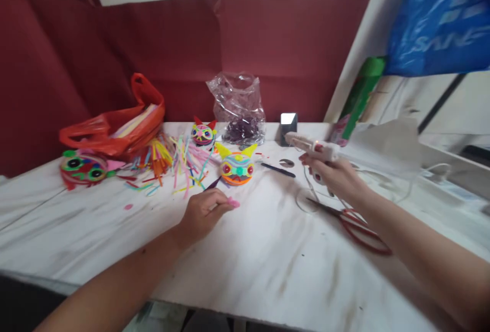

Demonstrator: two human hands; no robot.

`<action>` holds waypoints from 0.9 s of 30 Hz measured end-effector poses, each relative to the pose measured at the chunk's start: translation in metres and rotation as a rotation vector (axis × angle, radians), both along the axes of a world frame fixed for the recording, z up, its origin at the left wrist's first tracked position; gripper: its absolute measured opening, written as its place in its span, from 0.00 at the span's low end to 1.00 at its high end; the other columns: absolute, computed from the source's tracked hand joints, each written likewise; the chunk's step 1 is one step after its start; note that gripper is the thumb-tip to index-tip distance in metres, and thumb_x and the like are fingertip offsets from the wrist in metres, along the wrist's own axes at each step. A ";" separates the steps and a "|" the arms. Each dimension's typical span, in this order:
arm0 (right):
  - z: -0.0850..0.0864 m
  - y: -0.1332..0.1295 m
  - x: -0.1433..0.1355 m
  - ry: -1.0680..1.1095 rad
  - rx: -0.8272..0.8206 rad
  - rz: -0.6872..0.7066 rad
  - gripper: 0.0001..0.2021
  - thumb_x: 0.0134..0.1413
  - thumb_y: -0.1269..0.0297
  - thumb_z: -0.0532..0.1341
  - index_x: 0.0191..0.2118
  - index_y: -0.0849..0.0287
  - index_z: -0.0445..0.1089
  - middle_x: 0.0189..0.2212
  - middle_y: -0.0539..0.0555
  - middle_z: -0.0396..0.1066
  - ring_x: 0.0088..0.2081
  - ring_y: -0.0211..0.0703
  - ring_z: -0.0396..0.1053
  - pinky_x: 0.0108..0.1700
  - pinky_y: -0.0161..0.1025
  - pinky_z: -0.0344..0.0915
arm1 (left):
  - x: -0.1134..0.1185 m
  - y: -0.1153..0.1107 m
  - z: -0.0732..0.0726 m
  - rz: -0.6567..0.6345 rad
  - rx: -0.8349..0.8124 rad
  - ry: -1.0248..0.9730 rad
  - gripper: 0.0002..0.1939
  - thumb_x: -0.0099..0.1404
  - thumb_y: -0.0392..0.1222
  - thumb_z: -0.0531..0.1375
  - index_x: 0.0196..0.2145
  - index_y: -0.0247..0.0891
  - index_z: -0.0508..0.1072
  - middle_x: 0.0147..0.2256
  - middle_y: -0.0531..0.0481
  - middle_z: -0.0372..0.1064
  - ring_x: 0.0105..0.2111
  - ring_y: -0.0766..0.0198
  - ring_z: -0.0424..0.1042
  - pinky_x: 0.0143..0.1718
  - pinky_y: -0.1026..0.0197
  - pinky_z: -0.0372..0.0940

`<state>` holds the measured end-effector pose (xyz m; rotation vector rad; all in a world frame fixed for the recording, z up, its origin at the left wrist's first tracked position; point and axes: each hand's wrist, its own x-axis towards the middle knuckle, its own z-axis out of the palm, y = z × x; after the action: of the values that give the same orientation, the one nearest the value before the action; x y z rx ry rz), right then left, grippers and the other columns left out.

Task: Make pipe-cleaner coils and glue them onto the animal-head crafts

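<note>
Between the thumb and fingers of my left hand [201, 215] is a small pink piece [233, 203], its exact kind too small to tell. My right hand [337, 172] grips a white hot glue gun [306, 143], raised over the table with its nozzle towards the left. Just beyond my left hand sits a colourful animal-head ornament [237, 166] with yellow ears, round red eyes and an orange lower edge. A dark pointed tool [213, 184] lies between the ornament and my left hand. Red-handled scissors [354, 224] rest below my right forearm.
Two similar heads, one red-eared [203, 133] and one red and green [86, 168], stand farther back and left. Colourful strips [187, 158] spill beside a red bag [115, 127]. Behind are a clear bag [243, 112] and a phone-like device [288, 128]. A black tool [278, 170] lies mid-table.
</note>
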<state>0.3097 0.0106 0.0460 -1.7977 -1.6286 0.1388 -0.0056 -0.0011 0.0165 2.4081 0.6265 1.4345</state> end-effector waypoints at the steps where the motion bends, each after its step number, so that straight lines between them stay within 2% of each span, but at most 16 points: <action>1: -0.001 -0.015 -0.010 0.098 0.003 0.087 0.20 0.55 0.53 0.50 0.43 0.59 0.71 0.33 0.55 0.75 0.31 0.45 0.72 0.28 0.36 0.67 | 0.000 0.000 0.000 0.009 0.004 -0.014 0.06 0.58 0.35 0.60 0.24 0.34 0.71 0.21 0.52 0.68 0.24 0.70 0.69 0.27 0.69 0.64; 4: -0.011 -0.053 -0.037 0.195 -0.003 0.364 0.19 0.48 0.49 0.56 0.38 0.57 0.74 0.34 0.55 0.76 0.34 0.48 0.73 0.34 0.38 0.70 | -0.001 -0.002 0.001 0.043 0.006 -0.041 0.05 0.59 0.35 0.60 0.26 0.34 0.72 0.21 0.52 0.68 0.23 0.70 0.68 0.26 0.69 0.64; 5: -0.016 -0.061 -0.043 0.193 0.006 0.398 0.18 0.47 0.49 0.57 0.36 0.56 0.74 0.33 0.55 0.76 0.35 0.49 0.73 0.34 0.38 0.70 | -0.002 -0.002 0.002 0.053 0.009 -0.042 0.05 0.59 0.35 0.59 0.27 0.35 0.73 0.22 0.52 0.69 0.24 0.70 0.68 0.26 0.68 0.64; 8: -0.028 -0.073 -0.051 0.171 -0.036 0.434 0.18 0.47 0.48 0.58 0.38 0.53 0.74 0.36 0.54 0.76 0.40 0.51 0.72 0.39 0.41 0.71 | -0.004 -0.002 0.003 0.062 0.063 -0.025 0.02 0.59 0.34 0.60 0.29 0.35 0.73 0.23 0.51 0.70 0.25 0.69 0.69 0.27 0.67 0.64; 10: -0.029 -0.075 -0.051 0.171 -0.083 0.468 0.18 0.48 0.48 0.58 0.40 0.53 0.73 0.38 0.54 0.75 0.41 0.52 0.72 0.42 0.44 0.71 | -0.006 -0.001 0.003 0.044 0.126 -0.004 0.02 0.59 0.33 0.60 0.30 0.35 0.73 0.24 0.50 0.70 0.27 0.68 0.69 0.29 0.65 0.65; 15: -0.014 -0.077 -0.051 0.217 -0.186 0.612 0.18 0.53 0.50 0.55 0.39 0.57 0.73 0.38 0.57 0.76 0.41 0.51 0.73 0.43 0.45 0.71 | -0.006 0.001 -0.001 0.000 0.210 0.029 0.03 0.59 0.32 0.59 0.32 0.36 0.73 0.25 0.49 0.70 0.28 0.67 0.68 0.31 0.62 0.65; 20: -0.004 -0.081 -0.056 0.124 -0.105 0.679 0.15 0.54 0.53 0.54 0.36 0.54 0.74 0.34 0.54 0.76 0.37 0.48 0.74 0.38 0.39 0.73 | -0.006 0.002 -0.001 -0.020 0.236 0.036 0.02 0.58 0.32 0.60 0.32 0.35 0.72 0.25 0.50 0.69 0.28 0.67 0.67 0.31 0.62 0.65; 27: -0.004 -0.081 -0.058 0.064 -0.079 0.668 0.13 0.53 0.56 0.55 0.35 0.55 0.74 0.32 0.54 0.77 0.35 0.48 0.74 0.37 0.39 0.72 | -0.005 0.000 -0.001 -0.020 0.243 0.039 0.02 0.60 0.34 0.59 0.31 0.35 0.72 0.25 0.50 0.70 0.28 0.67 0.68 0.32 0.63 0.66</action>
<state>0.2521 -0.0702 0.0419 -1.2187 -2.1382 0.5581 -0.0110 -0.0012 0.0154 2.6226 0.4583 1.5383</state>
